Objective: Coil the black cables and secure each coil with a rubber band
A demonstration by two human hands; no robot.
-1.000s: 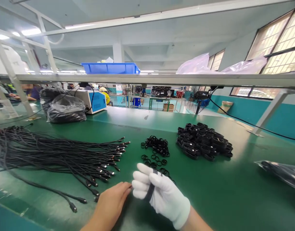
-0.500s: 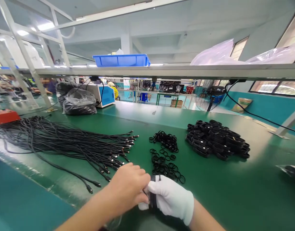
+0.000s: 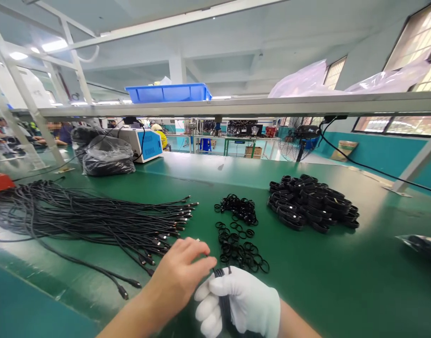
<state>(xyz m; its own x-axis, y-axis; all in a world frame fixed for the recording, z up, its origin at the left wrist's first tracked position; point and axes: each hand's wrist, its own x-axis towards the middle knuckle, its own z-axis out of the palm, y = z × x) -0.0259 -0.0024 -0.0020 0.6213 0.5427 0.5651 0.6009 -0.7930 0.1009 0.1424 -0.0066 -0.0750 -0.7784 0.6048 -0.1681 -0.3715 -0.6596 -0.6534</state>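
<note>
Two hands meet low at the front of the glossy green tabletop [image 3: 342, 281]. White-gloved right hand [image 3: 248, 295] is closed round a coiled black cable [image 3: 225, 303], fingers wrapped over, thumb on top, probably so the loops don't spring open. Bare left hand [image 3: 187, 270]: thumb and forefinger close together by the top of the coil; cannot tell if a strand is pinched.

Long heap of loose straight black cables [image 3: 88, 216] on the left, plug ends pointing toward the hands, likely for easy pick-up. Small black rubber-looking rings [image 3: 238, 209] lie centre, nearer ones spread out, presumably easier to take singly. Pile of bundled black cable coils [image 3: 312, 204] to the right, apart from the loose ones, seemingly to avoid mixing.

Around: clear plastic bag with dark contents [image 3: 109, 157], white-and-blue machine [image 3: 147, 143], blue plastic tray [image 3: 169, 94] on the white overhead shelf [image 3: 236, 107]. Left forearm partly blocks the near bench edge; nothing stands between hands and rings.
</note>
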